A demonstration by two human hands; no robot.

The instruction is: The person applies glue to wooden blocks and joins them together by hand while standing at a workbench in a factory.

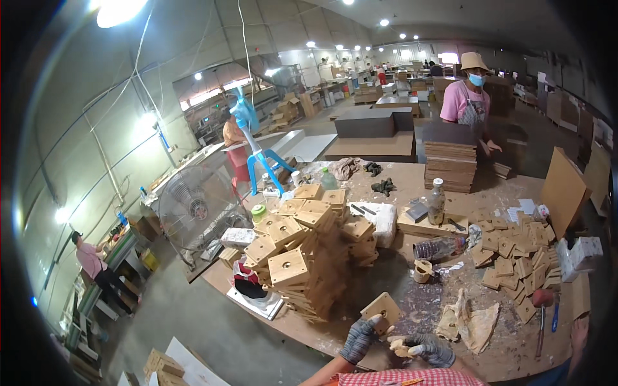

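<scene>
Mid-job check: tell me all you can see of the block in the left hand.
The block is flat, roughly square and pale tan, looking like wood, with dark holes or marks on its broad face. It is held tilted by the left hand, in a striped grey glove, at its lower left. It shows over the near part of the workbench; contact there cannot be told.

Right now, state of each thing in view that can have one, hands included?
Holed wooden block: held, tilted
Left gloved hand: gripping that block
Right gloved hand: beside it, grip unclear
Tall jar: upright, capped
Ridged plastic bottle: on its side
Red-headed mallet: lying flat
Tan cloth: crumpled
Block stack: uneven
Small-block pile: loosely heaped
Caged fan: spin unclear
</scene>
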